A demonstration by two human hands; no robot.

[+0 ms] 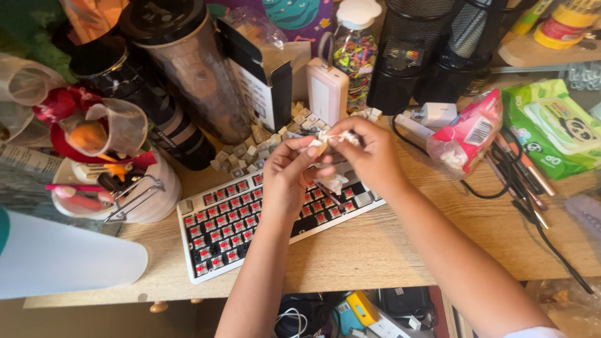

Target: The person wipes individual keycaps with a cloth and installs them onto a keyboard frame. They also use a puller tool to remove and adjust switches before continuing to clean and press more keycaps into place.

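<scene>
A white wipe (332, 139) is being pinched by both hands, left (289, 178) and right (366, 156), above the keyboard (219, 231); its keys are already off, heaped (250, 150) just behind, switches being left bare.

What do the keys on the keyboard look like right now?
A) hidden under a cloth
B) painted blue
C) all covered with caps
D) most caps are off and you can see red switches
D: the keyboard shows rows of bare red switches, and loose keycaps lie piled on the wooden desk behind it.
</scene>
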